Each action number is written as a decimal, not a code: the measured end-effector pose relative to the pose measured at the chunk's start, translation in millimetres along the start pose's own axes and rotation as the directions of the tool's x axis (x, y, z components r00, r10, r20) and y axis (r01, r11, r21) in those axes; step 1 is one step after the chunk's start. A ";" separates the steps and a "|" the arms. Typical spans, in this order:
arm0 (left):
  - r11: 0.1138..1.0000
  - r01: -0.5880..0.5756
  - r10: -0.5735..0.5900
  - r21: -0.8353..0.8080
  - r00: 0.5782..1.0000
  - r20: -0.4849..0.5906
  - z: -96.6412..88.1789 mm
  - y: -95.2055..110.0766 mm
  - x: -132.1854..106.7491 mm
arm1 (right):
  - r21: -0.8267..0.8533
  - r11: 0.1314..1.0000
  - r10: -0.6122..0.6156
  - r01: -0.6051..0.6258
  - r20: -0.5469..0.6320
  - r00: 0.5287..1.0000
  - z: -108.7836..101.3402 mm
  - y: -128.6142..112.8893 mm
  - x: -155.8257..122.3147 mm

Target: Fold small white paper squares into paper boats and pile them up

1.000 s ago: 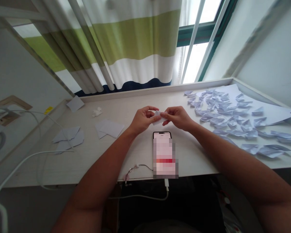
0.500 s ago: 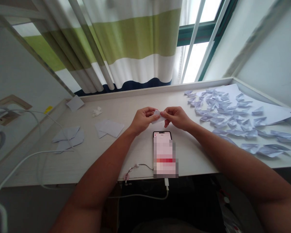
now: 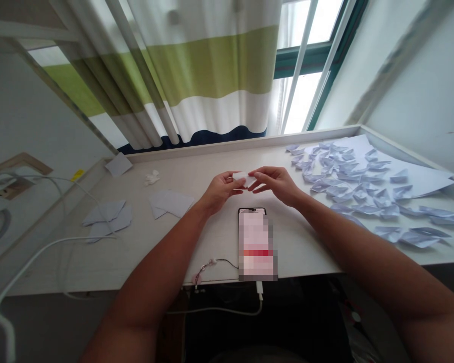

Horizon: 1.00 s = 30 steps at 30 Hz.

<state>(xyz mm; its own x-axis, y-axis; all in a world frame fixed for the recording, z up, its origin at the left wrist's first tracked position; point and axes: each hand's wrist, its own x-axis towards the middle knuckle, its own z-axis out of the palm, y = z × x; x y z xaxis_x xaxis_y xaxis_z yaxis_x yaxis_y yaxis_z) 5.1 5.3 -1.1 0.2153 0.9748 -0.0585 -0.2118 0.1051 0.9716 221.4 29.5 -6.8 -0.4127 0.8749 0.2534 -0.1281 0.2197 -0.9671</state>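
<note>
My left hand (image 3: pixel 220 192) and my right hand (image 3: pixel 275 185) meet above the middle of a pale wood-grain desk (image 3: pixel 215 239). Between them is a small folded white paper (image 3: pixel 244 179). My left thumb and fingers pinch its left part, and my right fingertips close on its right end. A smartphone (image 3: pixel 255 242) with a pixelated screen lies flat just below my hands, touching neither. To the right, a large spread of small folded paper boats (image 3: pixel 348 184) rests on a white paper sheet (image 3: pixel 419 177).
Square paper sheets (image 3: pixel 170 203) and larger cut paper pieces (image 3: pixel 108 218) lie left of my arm. Beyond them are a crumpled tissue (image 3: pixel 152 177) and another paper square (image 3: pixel 118 165). A white cable (image 3: pixel 41 249) crosses the desk's left side, and a charging cable hangs from the phone over the front edge.
My hands have drawn slightly apart, and the folded paper shows more between them, held a little higher. The whole view has tilted slightly.
</note>
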 end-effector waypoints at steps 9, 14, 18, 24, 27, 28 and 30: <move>0.991 -0.122 0.125 0.058 0.991 -0.056 2.4 -6.7 1.8 | -0.005 1.000 0.006 -0.007 -0.070 0.998 1.7 5.2 1.5; 0.985 -0.162 0.165 0.065 0.985 -0.049 0.9 -7.3 4.5 | -0.013 1.000 -0.002 0.001 -0.054 0.999 2.5 4.6 0.9; 0.989 -0.146 0.148 0.036 0.987 -0.059 0.7 -3.2 3.2 | 0.060 0.998 0.001 0.002 -0.057 0.998 1.5 5.2 1.9; 0.988 -0.130 0.134 0.083 0.990 -0.041 3.7 3.6 -2.3 | 0.104 0.994 0.019 -0.017 -0.020 1.000 -1.5 2.3 1.9; 0.964 -0.192 0.203 0.183 0.978 -0.042 5.0 0.8 -2.7 | 0.073 0.997 0.007 -0.006 -0.013 1.000 -1.3 4.0 1.5; 0.955 -0.214 0.227 0.208 0.973 -0.042 4.8 -0.6 -2.3 | 0.047 0.999 -0.003 0.004 -0.020 1.000 -1.1 5.5 1.5; 0.938 -0.251 0.269 0.237 0.962 -0.045 3.5 -3.4 -1.2 | -0.011 1.000 -0.027 0.026 -0.034 0.999 -1.1 8.7 2.1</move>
<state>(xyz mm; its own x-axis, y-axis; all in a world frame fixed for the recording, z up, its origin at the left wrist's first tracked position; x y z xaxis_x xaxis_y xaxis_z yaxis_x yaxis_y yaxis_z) 8.9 3.1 -3.5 0.1073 0.9750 0.1947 -0.0268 -0.1930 0.9808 220.4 33.6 -14.7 -0.3781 0.8830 0.2782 -0.1291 0.2473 -0.9603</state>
